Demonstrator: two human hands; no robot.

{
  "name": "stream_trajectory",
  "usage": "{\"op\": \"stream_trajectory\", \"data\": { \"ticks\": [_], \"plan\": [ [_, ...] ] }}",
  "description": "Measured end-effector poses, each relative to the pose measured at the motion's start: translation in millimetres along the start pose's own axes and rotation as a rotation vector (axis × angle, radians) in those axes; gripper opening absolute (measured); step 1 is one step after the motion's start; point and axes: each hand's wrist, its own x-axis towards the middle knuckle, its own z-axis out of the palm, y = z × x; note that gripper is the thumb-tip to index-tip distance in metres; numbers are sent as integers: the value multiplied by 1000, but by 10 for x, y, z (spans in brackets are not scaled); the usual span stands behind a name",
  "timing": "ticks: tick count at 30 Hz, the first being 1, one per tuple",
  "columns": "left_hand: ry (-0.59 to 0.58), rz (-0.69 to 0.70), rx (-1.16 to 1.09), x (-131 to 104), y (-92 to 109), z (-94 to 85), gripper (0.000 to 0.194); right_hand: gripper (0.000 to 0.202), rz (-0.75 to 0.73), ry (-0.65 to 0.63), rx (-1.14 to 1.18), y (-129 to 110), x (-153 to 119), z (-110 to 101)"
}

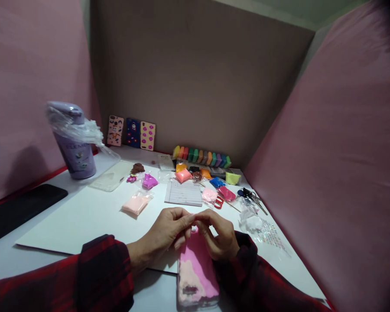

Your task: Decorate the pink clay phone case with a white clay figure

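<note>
A phone case coated in bright pink and pale peach clay lies just in front of me, a camera cutout at its near end. Over its far end my two hands meet, fingertips together. My left hand is closed in a pinch, its lower fingers by the case's left edge. My right hand pinches too, thumb bent down beside the case's right edge. Whatever is between the fingertips is too small and hidden to make out; a hint of pink shows there.
Ahead on the white board lie a peach clay packet, a lined notepad, red-handled scissors and keys. A row of coloured clay is behind. At left stand a purple bottle and a dark phone.
</note>
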Motion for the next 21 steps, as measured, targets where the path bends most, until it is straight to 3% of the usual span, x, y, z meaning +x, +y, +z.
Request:
{"op": "stream_trajectory", "data": {
  "ticks": [5,14,21],
  "plan": [
    [-31,30,26,0,8,-9,39,14,23,15,-4,-1,-11,15],
    [9,15,-12,-2,-5,11,31,14,-4,1,-23,32,-6,12],
    [-11,34,15,-9,24,15,39,12,29,26,-34,35,-19,25]
  ]
}}
